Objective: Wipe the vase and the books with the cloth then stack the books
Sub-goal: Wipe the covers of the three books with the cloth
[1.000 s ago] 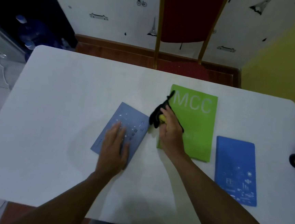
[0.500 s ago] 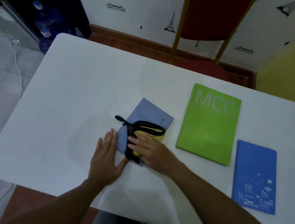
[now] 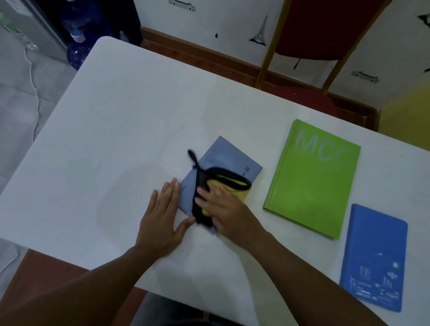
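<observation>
A grey-blue book (image 3: pixel 224 161) lies tilted on the white table (image 3: pixel 123 134). On it rests a yellow cloth with a black edge (image 3: pixel 229 183), pressed flat under my right hand (image 3: pixel 226 212). My left hand (image 3: pixel 163 219) lies flat with fingers spread on the table, touching the book's left edge. A green book marked MCC (image 3: pixel 314 179) lies to the right. A bright blue book (image 3: pixel 374 257) lies at the far right, near the table's front edge. No vase is in view.
A red chair with a gold frame (image 3: pixel 316 28) stands behind the table against the wall. Blue water bottles (image 3: pixel 78 21) stand on the floor at the back left. A white cable (image 3: pixel 34 74) runs across the grey floor.
My right hand carried the cloth from the green book's left edge onto the grey-blue book. My left hand slid off that book's cover to its left edge. The view shifted left.
</observation>
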Demonstrator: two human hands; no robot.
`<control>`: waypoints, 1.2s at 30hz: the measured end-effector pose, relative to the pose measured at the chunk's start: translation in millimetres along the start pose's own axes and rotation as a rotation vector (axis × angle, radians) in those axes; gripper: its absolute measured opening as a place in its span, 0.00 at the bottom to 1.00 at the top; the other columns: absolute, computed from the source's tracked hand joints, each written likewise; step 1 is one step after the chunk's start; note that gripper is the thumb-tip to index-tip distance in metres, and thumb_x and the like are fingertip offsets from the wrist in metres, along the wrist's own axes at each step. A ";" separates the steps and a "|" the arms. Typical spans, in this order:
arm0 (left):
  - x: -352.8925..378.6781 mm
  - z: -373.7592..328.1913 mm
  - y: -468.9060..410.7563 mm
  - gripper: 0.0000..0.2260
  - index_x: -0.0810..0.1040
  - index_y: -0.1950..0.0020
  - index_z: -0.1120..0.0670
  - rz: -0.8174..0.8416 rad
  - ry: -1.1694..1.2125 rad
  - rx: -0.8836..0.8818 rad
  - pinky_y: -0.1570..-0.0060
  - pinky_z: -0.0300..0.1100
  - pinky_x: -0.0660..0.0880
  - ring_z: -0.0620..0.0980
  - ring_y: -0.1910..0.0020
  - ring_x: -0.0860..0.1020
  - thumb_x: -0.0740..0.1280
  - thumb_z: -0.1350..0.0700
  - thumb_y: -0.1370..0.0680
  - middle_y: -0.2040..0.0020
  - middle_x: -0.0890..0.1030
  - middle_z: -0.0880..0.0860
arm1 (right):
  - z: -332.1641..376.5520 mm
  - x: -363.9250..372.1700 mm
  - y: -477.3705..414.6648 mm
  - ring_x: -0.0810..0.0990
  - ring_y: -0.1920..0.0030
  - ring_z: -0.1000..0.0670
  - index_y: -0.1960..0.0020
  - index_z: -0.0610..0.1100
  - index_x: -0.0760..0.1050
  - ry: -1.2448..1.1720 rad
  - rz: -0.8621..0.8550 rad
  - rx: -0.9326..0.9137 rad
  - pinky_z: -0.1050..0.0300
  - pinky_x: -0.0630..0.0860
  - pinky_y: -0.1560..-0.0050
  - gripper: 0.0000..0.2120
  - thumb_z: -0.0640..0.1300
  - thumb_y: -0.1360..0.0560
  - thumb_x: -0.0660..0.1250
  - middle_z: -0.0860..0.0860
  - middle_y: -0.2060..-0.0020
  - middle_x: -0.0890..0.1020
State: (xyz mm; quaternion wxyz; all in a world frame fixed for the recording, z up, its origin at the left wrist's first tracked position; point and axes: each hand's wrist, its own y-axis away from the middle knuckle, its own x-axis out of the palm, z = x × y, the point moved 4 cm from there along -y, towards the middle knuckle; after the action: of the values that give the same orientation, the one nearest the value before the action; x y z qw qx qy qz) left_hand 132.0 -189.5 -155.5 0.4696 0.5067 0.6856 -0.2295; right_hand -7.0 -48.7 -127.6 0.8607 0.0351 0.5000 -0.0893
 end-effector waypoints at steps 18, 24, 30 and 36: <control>-0.2 6.5 0.3 0.25 0.51 0.16 0.56 -0.004 0.102 0.010 0.19 0.44 0.41 0.47 0.17 0.47 0.47 0.52 0.14 0.16 0.50 0.49 | 11.0 0.3 -45.4 0.70 0.27 0.28 0.32 0.35 0.79 -0.067 -0.018 0.178 0.29 0.61 0.26 0.29 0.35 0.31 0.56 0.36 0.30 0.77; -5.4 5.2 -0.6 0.29 0.53 0.17 0.58 0.002 0.129 0.031 0.19 0.45 0.41 0.51 0.17 0.51 0.48 0.57 0.19 0.17 0.54 0.53 | 11.3 6.1 10.5 0.72 0.26 0.38 0.38 0.39 0.83 -0.047 0.072 -0.171 0.38 0.66 0.24 0.21 0.28 0.29 0.72 0.43 0.30 0.79; -3.9 6.8 -1.4 0.30 0.49 0.16 0.54 0.029 0.145 0.024 0.19 0.45 0.40 0.49 0.17 0.48 0.50 0.57 0.20 0.16 0.51 0.50 | -35.0 -25.9 -12.3 0.71 0.25 0.38 0.35 0.41 0.82 0.001 -0.104 0.182 0.38 0.64 0.23 0.23 0.37 0.25 0.57 0.43 0.29 0.78; -5.4 5.1 1.2 0.33 0.48 0.16 0.53 0.037 0.148 0.017 0.19 0.44 0.39 0.48 0.17 0.46 0.50 0.52 0.21 0.16 0.49 0.49 | -1.7 -5.1 -43.4 0.64 0.22 0.33 0.29 0.40 0.77 -0.110 -0.223 0.488 0.32 0.57 0.21 0.27 0.32 0.27 0.59 0.40 0.25 0.73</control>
State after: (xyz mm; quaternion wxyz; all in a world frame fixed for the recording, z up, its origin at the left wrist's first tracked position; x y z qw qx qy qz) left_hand 135.4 -195.6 -152.9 0.4173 0.5388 0.7072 -0.1884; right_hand -19.1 -90.4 -122.8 0.8375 0.1815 0.4170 -0.3030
